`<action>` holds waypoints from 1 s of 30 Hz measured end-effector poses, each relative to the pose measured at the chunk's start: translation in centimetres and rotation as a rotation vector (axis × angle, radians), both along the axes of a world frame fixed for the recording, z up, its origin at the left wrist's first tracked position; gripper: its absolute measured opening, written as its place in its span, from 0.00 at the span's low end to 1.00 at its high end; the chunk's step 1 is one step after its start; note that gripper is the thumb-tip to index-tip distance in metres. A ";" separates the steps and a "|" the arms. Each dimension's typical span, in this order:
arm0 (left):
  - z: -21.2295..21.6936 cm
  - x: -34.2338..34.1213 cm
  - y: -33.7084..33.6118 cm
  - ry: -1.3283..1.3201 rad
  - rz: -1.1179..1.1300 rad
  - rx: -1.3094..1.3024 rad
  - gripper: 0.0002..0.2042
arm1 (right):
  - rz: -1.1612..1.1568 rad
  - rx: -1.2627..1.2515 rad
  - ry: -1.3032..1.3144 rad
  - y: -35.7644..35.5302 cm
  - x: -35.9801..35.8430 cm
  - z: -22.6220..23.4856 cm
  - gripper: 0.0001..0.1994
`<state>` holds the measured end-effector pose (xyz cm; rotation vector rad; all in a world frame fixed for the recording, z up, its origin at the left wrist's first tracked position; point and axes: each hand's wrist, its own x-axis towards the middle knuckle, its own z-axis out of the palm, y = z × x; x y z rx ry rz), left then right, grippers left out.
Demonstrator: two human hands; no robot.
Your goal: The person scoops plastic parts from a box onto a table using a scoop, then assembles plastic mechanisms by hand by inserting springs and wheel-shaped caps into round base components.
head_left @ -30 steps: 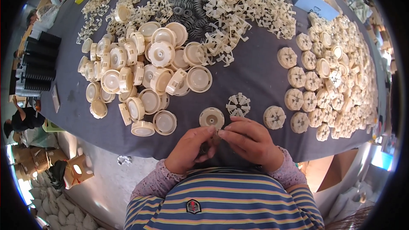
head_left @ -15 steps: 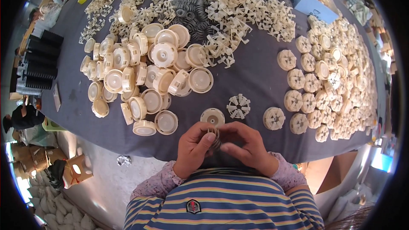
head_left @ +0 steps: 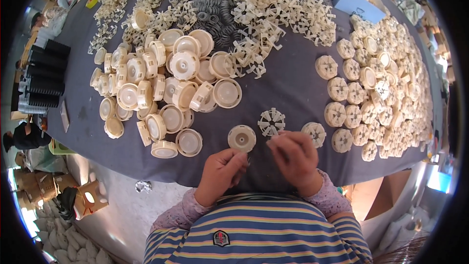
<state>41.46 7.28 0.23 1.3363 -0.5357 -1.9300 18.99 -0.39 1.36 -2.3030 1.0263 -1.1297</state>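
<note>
A round cream cap (head_left: 242, 139) lies on the grey cloth, its hollow side with a central hole facing up. Just below it is my left hand (head_left: 222, 173), closed, thumb pressed to the fingers. A small dark glint shows at its fingertips; what the fingers hold is mostly hidden. My right hand (head_left: 297, 160) hovers to the right, fingers bent and smeared by motion. Its fingertips come close to a whitish slotted ring (head_left: 272, 122) with radial prongs. Partly behind that hand sits a cream slotted disc (head_left: 314, 134).
Cream caps (head_left: 185, 65) are heaped at left. Farther back lie grey coil springs (head_left: 215, 10) and loose pronged clips (head_left: 264, 0). Many slotted discs (head_left: 391, 98) cover the right side, below a blue box (head_left: 359, 0). Black stacked trays (head_left: 46, 71) stand beyond the left edge.
My hands were together over a small dark coil-like piece; now they are apart. The right hand has moved right and away toward the slotted ring, while the left stays near the cap.
</note>
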 end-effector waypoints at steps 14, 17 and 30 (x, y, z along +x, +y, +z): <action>0.0 0.2 -2.1 -0.877 0.064 -0.840 0.15 | 0.034 0.217 0.246 -3.5 -0.6 1.7 0.28; 0.3 0.1 -2.7 -1.059 -0.055 -0.848 0.17 | 0.006 0.380 0.315 -4.7 -1.4 0.7 0.29; -0.2 0.2 -2.3 -1.004 -0.206 -0.799 0.30 | -0.064 0.174 0.224 -4.5 -1.8 1.3 0.27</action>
